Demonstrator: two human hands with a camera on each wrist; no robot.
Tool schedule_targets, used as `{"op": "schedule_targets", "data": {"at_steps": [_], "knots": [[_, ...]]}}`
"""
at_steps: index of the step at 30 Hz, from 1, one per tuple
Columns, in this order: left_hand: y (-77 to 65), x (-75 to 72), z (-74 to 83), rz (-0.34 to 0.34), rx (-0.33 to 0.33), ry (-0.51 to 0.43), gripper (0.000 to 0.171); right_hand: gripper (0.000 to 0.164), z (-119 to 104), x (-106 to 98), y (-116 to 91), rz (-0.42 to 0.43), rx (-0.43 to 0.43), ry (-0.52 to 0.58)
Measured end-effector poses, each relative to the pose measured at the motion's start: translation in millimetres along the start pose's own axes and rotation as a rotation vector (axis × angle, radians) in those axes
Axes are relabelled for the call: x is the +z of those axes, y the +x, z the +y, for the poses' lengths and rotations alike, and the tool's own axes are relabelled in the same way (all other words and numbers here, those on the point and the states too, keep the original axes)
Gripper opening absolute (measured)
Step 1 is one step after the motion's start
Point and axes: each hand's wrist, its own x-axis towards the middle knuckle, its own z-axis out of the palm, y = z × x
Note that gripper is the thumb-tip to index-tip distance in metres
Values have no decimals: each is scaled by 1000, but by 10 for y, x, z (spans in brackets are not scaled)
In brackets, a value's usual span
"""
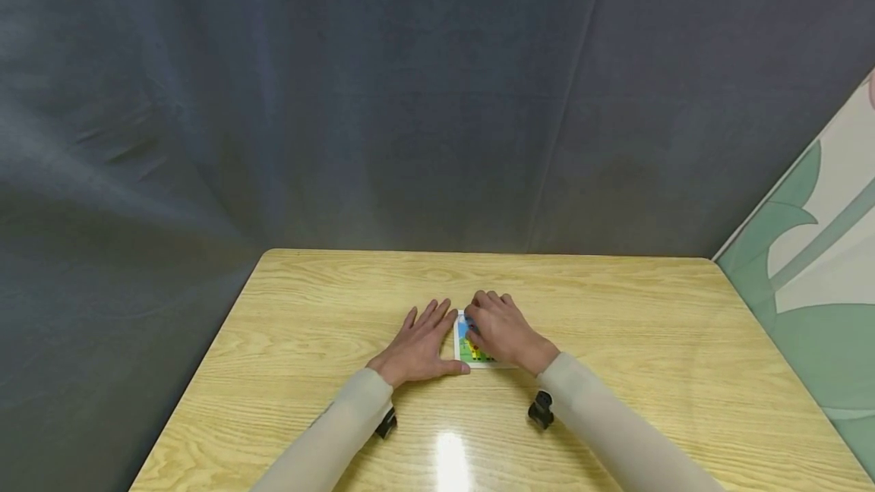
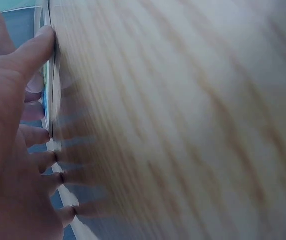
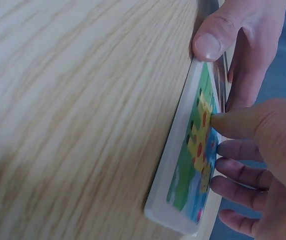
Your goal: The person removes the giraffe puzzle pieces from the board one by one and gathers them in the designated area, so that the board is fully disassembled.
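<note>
A small white-framed picture board [image 3: 175, 210] lies on the table, showing a yellow animal with red spots on green grass under blue sky. My left hand [image 1: 422, 348] is spread flat at the board's left side, thumb [image 3: 208, 46] at its near corner and index fingertip by the far corner. Over the picture, my right hand [image 1: 502, 329] bends down, covering its right part in the head view. The right thumb [image 3: 233, 124] touches the picture's face, and the other fingertips meet it further along. In the left wrist view, the left hand [image 2: 7, 125] hides most of the board.
The light wood-grain table [image 1: 328, 294] extends around both hands. Behind it hangs a dark grey-blue curtain [image 1: 410, 97]. At the right is a white and green patterned fabric [image 1: 807, 287]. Small black devices [image 1: 541, 410] hang under both wrists.
</note>
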Motion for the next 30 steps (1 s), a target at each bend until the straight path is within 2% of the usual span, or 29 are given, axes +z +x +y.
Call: {"op": "schedule_targets", "data": {"at_steps": [9, 20, 30], "knots": [[21, 32, -40, 7, 11, 21, 106, 37, -74, -34, 41, -40, 27, 14], [17, 15, -19, -7, 0, 45, 105, 35, -73, -94, 115, -85, 80, 105], [12, -16, 14, -15, -10, 33, 104, 33, -16, -51, 99, -17, 99, 177]]}}
